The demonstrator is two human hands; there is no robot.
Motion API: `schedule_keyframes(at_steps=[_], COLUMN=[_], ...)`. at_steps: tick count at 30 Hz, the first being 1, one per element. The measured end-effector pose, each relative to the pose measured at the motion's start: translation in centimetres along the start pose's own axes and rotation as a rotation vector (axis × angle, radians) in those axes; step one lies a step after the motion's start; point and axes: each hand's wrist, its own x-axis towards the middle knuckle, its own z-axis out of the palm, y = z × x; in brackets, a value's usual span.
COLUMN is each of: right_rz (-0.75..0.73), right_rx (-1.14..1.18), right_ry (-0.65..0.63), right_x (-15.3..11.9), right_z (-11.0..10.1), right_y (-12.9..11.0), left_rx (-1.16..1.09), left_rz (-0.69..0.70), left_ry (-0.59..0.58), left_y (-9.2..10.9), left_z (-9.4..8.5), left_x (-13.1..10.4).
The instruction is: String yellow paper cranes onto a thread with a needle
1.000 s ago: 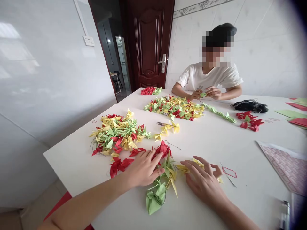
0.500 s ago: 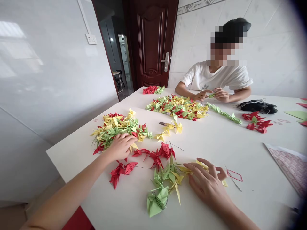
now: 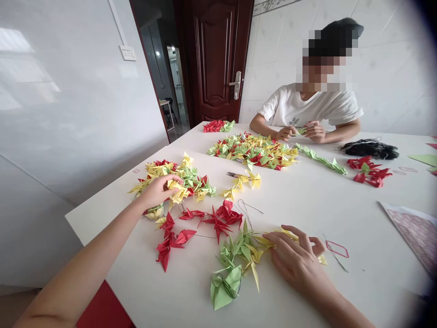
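Note:
My left hand [image 3: 157, 190] is closed around several yellow paper cranes [image 3: 177, 193], at the near edge of a mixed pile of folded cranes [image 3: 196, 175]. In front of it lie red paper cranes [image 3: 218, 221] strung on a dark thread. My right hand [image 3: 297, 255] rests with fingers stretched over yellow cranes [image 3: 262, 239] at the end of a string. Green cranes [image 3: 234, 250] continue that string towards me, ending in a large green folded piece [image 3: 225, 289]. The right fingers partly hide the yellow cranes beneath them.
Across the white table [image 3: 344, 205] a person [image 3: 310, 109] in a white shirt handles a green crane. A larger mixed pile [image 3: 254, 150], small snips [image 3: 234, 175], black thread [image 3: 370, 148], red cranes [image 3: 370, 171] and a needle [image 3: 337, 259] lie about. A patterned sheet [image 3: 409, 232] is at right.
My left hand has lifted off the pile's near side and now grips yellow cranes. The red cranes by it have shifted slightly. My right hand stays almost where it was.

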Motion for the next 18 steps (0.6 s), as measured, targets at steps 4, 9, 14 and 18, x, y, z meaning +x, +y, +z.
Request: schedule_keyframes(at_steps=[4, 9, 14, 18], right_rz=[0.019, 0.039, 0.045, -0.009], right_rx=[-0.001, 0.0, 0.031, -0.006], right_ry=[-0.012, -0.021, -0.008, -0.044], right_x=[-0.1, -0.1, 0.0, -0.3], right_z=[0.1, 0.2, 0.2, 0.4], right_y=[0.0, -0.1, 0.0, 0.5], left_rx=[-0.218, -0.356, -0.344, -0.364], left_rz=[0.006, -0.02, -0.057, -0.081], left_ry=[0.037, 0.056, 0.145, 0.212], left_y=[-0.9, -2.2, -3.0, -3.8], left_z=[-0.8, -1.1, -1.9, -2.5], left_x=[0.2, -0.5, -1.4, -1.7])
